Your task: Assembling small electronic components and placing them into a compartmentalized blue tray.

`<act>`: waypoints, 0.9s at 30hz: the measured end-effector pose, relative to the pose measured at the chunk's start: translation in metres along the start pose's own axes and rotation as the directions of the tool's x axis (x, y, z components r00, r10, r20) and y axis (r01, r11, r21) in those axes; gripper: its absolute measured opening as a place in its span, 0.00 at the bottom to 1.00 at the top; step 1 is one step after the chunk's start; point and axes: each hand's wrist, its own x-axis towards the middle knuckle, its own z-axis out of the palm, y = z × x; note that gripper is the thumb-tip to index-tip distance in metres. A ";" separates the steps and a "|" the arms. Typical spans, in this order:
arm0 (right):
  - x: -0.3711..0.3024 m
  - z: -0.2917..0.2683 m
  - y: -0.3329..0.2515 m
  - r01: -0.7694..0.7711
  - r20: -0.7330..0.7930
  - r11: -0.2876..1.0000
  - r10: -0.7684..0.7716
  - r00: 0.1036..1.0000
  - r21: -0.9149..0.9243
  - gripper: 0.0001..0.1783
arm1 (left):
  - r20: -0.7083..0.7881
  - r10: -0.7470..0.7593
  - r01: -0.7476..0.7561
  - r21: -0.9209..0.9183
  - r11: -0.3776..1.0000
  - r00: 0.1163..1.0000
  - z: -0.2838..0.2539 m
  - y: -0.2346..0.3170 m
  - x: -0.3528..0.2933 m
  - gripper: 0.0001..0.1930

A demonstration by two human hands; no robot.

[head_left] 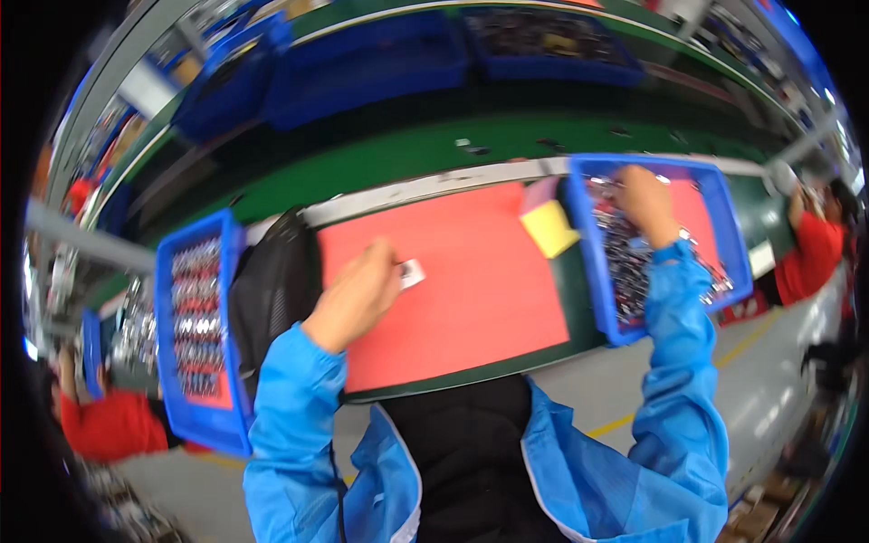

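Noted a long green workbench (584, 312) running left to right. On it, saw a flat, rectangular red sheet (462, 290) in the middle. Logged a deep, rectangular blue plastic tray (729, 235) on the right and a narrower blue plastic tray (206, 423) on the left. Found a black, soft-looking bag (276, 285) between the left tray and the sheet.

Placed the right hand (647, 204) inside the far part of the right tray, fingers downward; could not tell through blur whether gripping anything. Placed the left hand (358, 294) over the sheet's left half, fingers curled narrow. Marked a square yellow paper (550, 229) at the sheet's far right corner.

Recorded shiny pieces (196, 312) lined up in rows in the left tray, loose shiny metal parts (623, 262) heaped in the right one, and a small white piece with a dark centre (412, 273) at the left fingertips; could not tell whether pinched or merely beside them.

Judged the step in hand as picking from the right-hand heap. Judged the next move to call for freeing one part cleanly, without dragging neighbours, and clearing the tray's wall.
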 end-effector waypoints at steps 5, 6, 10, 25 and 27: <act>0.003 0.009 0.030 0.128 -0.096 0.900 -0.096 0.991 0.418 0.07 | -0.039 0.069 -0.079 -0.357 0.931 0.997 0.000 -0.006 -0.004 0.06; 0.005 0.010 0.026 0.134 -0.085 0.861 -0.106 0.991 0.490 0.07 | -0.035 0.043 -0.054 -0.433 0.900 0.998 -0.005 -0.007 -0.009 0.06; 0.006 0.010 0.023 0.278 -0.155 0.874 -0.235 0.960 0.399 0.09 | -0.039 -0.003 -0.027 -0.747 0.664 0.999 -0.009 -0.013 -0.018 0.08; -0.188 -0.018 -0.230 -0.289 0.172 -0.312 -0.354 0.919 0.905 0.06 | -0.121 -0.189 -0.111 -0.992 0.067 0.974 -0.015 0.081 -0.021 0.09; -0.186 -0.010 -0.233 -0.072 0.024 -0.178 -0.260 0.965 0.981 0.08 | -0.076 -0.159 -0.074 -0.997 0.017 0.984 -0.011 0.070 -0.019 0.09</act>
